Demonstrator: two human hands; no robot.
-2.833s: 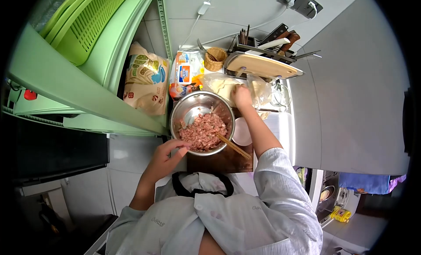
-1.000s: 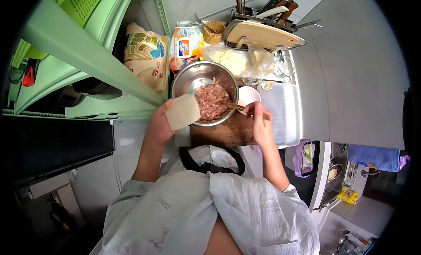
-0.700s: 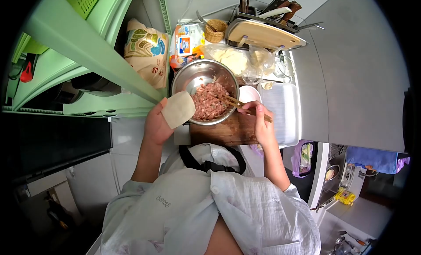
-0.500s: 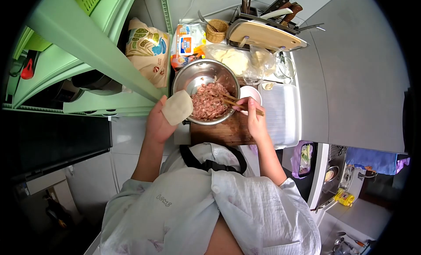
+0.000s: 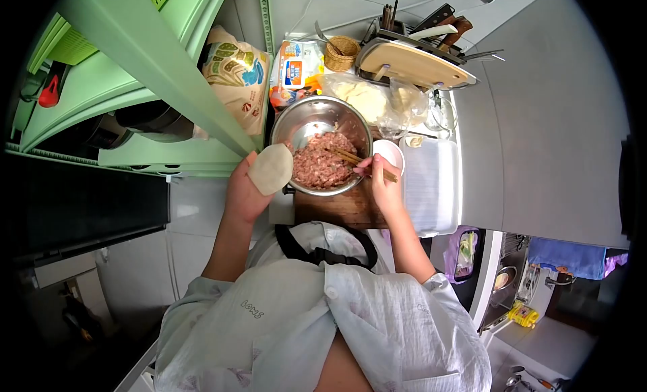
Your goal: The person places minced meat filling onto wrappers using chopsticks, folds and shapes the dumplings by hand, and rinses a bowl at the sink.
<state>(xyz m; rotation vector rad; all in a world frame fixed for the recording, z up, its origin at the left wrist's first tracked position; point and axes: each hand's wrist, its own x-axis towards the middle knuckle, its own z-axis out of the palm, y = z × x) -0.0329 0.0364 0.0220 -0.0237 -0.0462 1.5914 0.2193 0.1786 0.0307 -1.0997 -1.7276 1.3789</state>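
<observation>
My left hand [image 5: 244, 195] holds a flat, pale dumpling wrapper [image 5: 271, 169] across its fingers, just left of a steel bowl [image 5: 286, 126]. Minced meat [image 5: 317, 164] fills the lower part of that bowl. Wooden chopsticks [image 5: 364, 164] are gripped in my right hand [image 5: 384, 190], over the bowl's right rim, and their tips are in the meat. Partly behind my right hand stands a small white-and-pink bowl [image 5: 391, 151]. Beneath the steel bowl lies a dark wooden board [image 5: 323, 210].
Right of the bowls is a translucent plastic tray [image 5: 431, 190] with a small pale lump [image 5: 414, 142] at its corner. Behind are a bag of pale dough [image 5: 357, 95], a wicker basket [image 5: 342, 53] and a cutting-board rack with knives [image 5: 414, 58]. A green shelf post [image 5: 162, 68] rises on the left.
The view has shifted slightly. My right hand and the chopsticks have moved a little left over the steel bowl. My left hand still holds the wrapper, turned slightly.
</observation>
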